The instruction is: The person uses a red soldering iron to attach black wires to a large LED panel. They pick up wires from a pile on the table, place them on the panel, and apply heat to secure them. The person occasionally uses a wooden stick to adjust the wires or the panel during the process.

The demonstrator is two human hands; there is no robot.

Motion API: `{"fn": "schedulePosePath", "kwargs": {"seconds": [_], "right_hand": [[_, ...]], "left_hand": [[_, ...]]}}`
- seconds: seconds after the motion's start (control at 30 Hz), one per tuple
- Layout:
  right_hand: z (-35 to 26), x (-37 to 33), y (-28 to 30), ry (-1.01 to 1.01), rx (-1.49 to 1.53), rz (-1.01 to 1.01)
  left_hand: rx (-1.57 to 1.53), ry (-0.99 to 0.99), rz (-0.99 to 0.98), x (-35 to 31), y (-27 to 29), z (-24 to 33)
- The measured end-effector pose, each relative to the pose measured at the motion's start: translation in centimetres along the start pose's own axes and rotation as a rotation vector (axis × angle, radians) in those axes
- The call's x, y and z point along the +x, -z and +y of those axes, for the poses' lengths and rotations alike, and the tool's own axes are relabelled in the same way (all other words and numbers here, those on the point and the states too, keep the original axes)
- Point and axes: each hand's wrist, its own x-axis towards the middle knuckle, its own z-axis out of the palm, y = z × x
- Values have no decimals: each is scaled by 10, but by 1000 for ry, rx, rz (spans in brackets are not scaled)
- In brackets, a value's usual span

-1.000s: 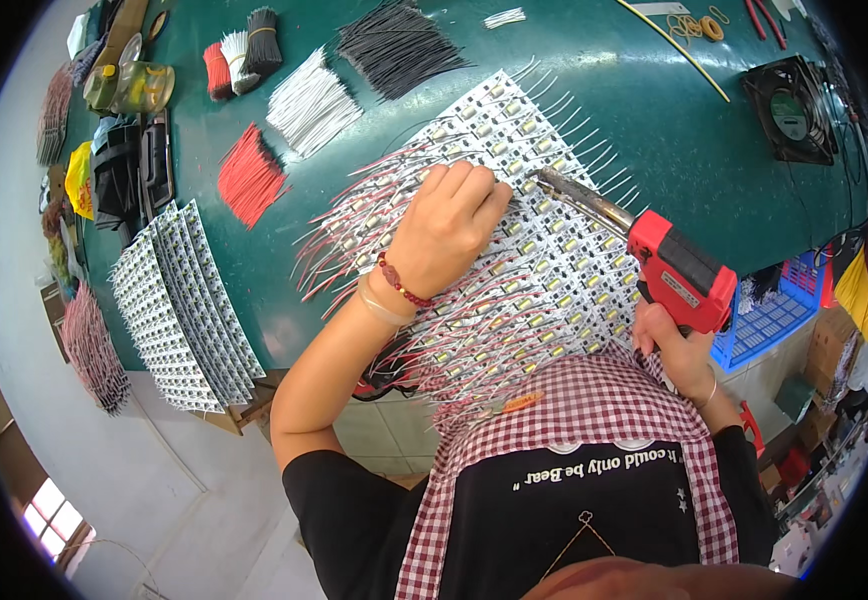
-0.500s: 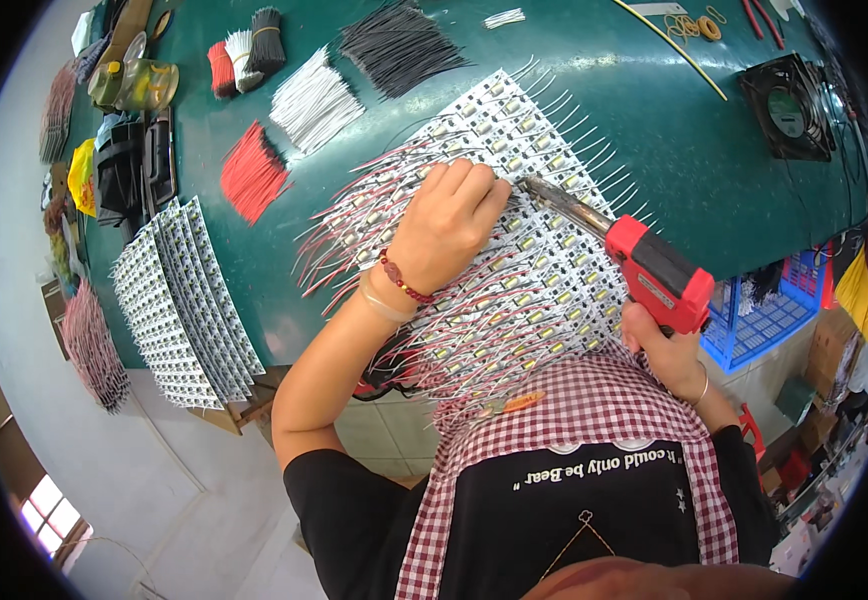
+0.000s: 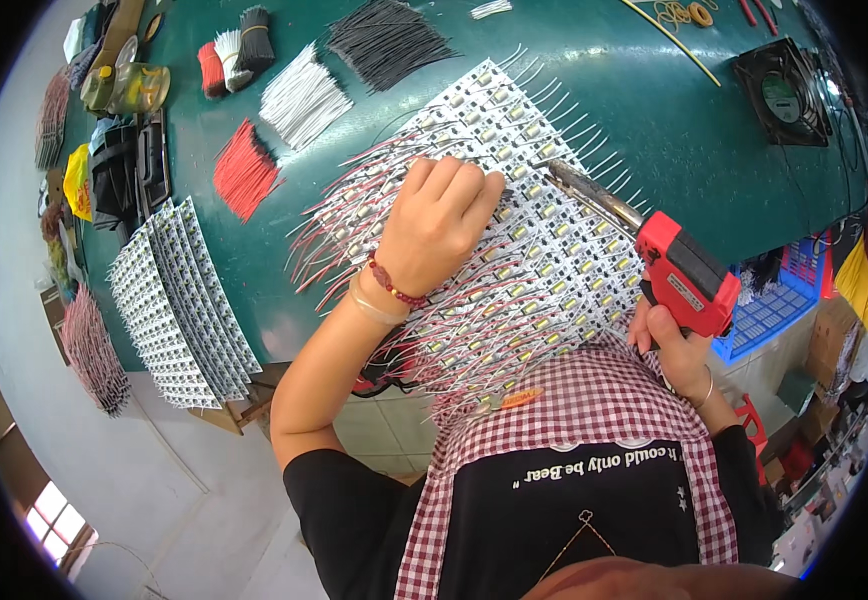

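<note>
A white sheet of small LED circuit boards (image 3: 554, 270) lies on the bench's near edge against my apron, with red, white and black wires sticking out along its sides. My left hand (image 3: 444, 215) rests over its middle, fingers curled and pinched together; what they hold is hidden beneath them. In my right hand (image 3: 676, 350) is a red and black soldering gun (image 3: 689, 275), gripped by its handle. Its dark metal tip points left over the sheet, a short way right of my left fingers.
Loose red wires (image 3: 246, 172), white wires (image 3: 304, 97) and black wires (image 3: 389, 42) lie in piles on the green bench (image 3: 434, 90). More wired board sheets (image 3: 179, 300) stand at the left edge. A black fan (image 3: 782, 92) is at far right, above a blue crate (image 3: 779, 305).
The soldering gun has shifted right, and its tip is farther from my left fingers. My left hand and the board sheet have moved slightly left.
</note>
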Motion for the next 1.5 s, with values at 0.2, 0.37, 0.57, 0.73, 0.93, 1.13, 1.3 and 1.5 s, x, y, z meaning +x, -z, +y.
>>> {"fn": "schedulePosePath", "kwargs": {"seconds": [0.2,0.37,0.57,0.73,0.93,1.13,1.3,1.5], "right_hand": [[7,-5,4,-74,-7,-61],[7,-7,5,-111,-23,-103],[2,-7,3,-150,-31,-69],[4,-10,3,-169,-49,-38],[7,-8,7,-149,-113,-104],[-1,-8,3,-155,-77,-74],[7,-10,8,-145,-49,-94],[18,-13,8,-74,-180,-73]], "left_hand": [[-121,-25,-26,-3,-7,6],[-158,21,4,0,-12,9],[-150,65,-18,0,-14,14],[-159,101,-7,-2,-16,16],[-136,96,-34,1,-15,19],[-99,81,-85,5,-11,19],[-99,69,-130,9,-6,18],[-92,41,-148,13,-4,16]]}}
